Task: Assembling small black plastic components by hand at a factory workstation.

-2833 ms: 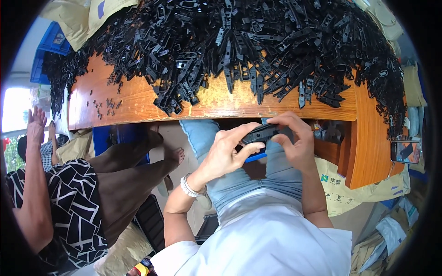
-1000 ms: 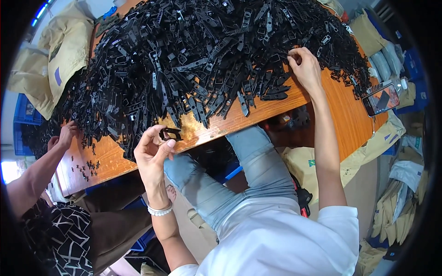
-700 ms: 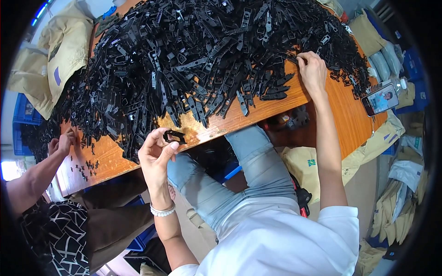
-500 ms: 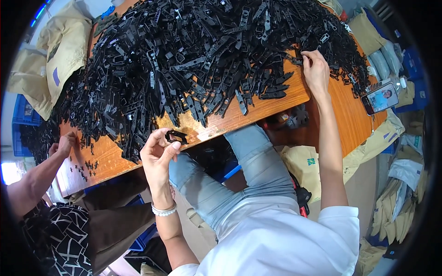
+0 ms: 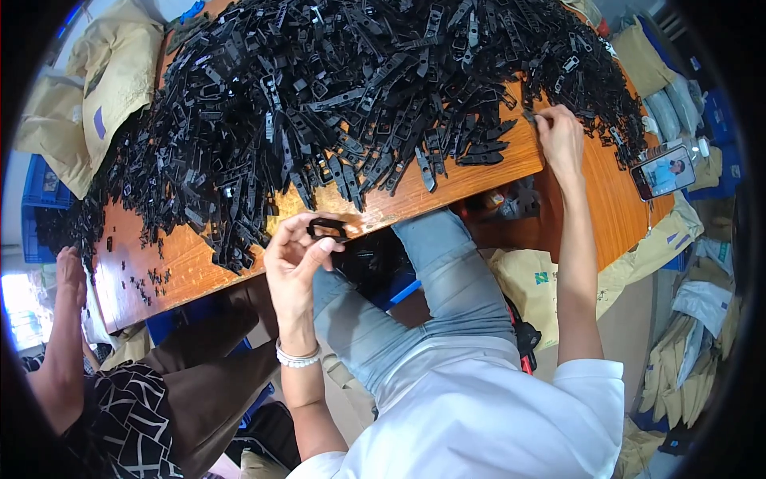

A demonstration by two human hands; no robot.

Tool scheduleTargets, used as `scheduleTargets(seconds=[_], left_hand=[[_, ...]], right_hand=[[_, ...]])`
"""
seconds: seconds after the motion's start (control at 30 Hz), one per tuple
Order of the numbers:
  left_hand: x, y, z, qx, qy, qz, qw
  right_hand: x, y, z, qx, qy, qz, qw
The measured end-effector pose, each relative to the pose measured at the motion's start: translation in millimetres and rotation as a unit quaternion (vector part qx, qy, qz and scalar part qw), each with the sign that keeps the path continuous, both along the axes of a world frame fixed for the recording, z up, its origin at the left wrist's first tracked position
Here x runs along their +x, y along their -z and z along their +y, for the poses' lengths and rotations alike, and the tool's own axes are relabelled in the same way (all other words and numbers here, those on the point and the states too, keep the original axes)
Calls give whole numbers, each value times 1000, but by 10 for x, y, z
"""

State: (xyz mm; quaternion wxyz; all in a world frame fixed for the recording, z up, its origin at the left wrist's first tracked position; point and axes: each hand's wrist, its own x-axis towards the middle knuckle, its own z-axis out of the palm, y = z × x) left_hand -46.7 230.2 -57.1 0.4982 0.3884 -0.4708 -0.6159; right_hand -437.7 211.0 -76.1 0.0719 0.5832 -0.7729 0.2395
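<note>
Between the thumb and fingers of my left hand is a black plastic frame part with an open middle, held just off the table's front edge. My right hand is closed in a pinch over the right part of the table, beside the pile. A small dark bit shows at its fingertips, too small to name. In front of me a large heap of black plastic parts, many long and narrow with slots, covers most of the wooden table.
A co-worker's hand is at the table's left end, near scattered tiny black pieces. Paper sacks stand at the back left. A phone is propped on the right, with another sack below the table edge.
My left hand has shifted right and slightly up with the frame part, which now shows its opening. My right hand has drawn back toward me and right. The co-worker's hand has moved left.
</note>
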Motion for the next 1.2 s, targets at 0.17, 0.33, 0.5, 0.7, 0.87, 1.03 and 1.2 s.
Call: scheduleTargets(seconds=[0.17,0.33,0.5,0.7,0.87,1.03,1.2], left_hand=[[-300,8,109,13,50,40,998],[-492,-48,156,-30,105,37,993],[-462,-41,180,-18,110,66,992],[-439,24,197,-15,109,96,989],[-424,8,201,-17,96,92,991],[-370,38,231,-20,74,72,994],[-445,-115,294,36,98,103,989]], right_hand=[[728,-385,249,-120,-123,-285,943],[1537,-562,403,-120,-391,-261,875],[1706,-453,418,-155,-415,-218,870],[1686,-465,419,-148,-400,-218,878],[1807,-468,462,-136,-407,-169,887],[1769,-443,443,-117,-400,-270,868],[1847,-420,433,-138,-404,-228,875]])
